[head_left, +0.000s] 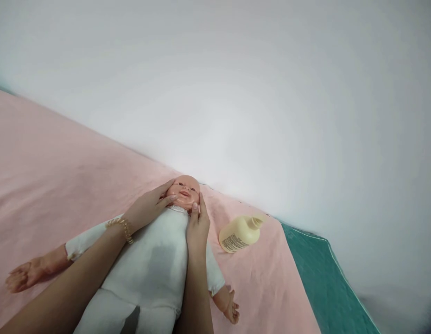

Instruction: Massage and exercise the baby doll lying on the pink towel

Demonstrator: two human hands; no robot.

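A baby doll [156, 260] with a white cloth body lies on its back, its smooth plastic head [187, 183] pointing away from me. My left hand [153, 204] rests along one side of the head, thumb near the chin and fingers reaching up the cheek. On the opposite side my right hand [198, 226] presses against the cheek and jaw, thumb and fingers upward. Between them the two hands cradle the head. Both forearms lie over or beside the doll's body, and its plastic arms stretch out to either side. A beaded bracelet [121, 226] circles my left wrist.
A pale yellow bottle [238, 235] with a spout and printed label stands to the right of the doll. Pink cloth [62, 153] spreads beneath everything, with a green surface [316, 264] showing at the right. A plain white wall [236, 93] rises behind.
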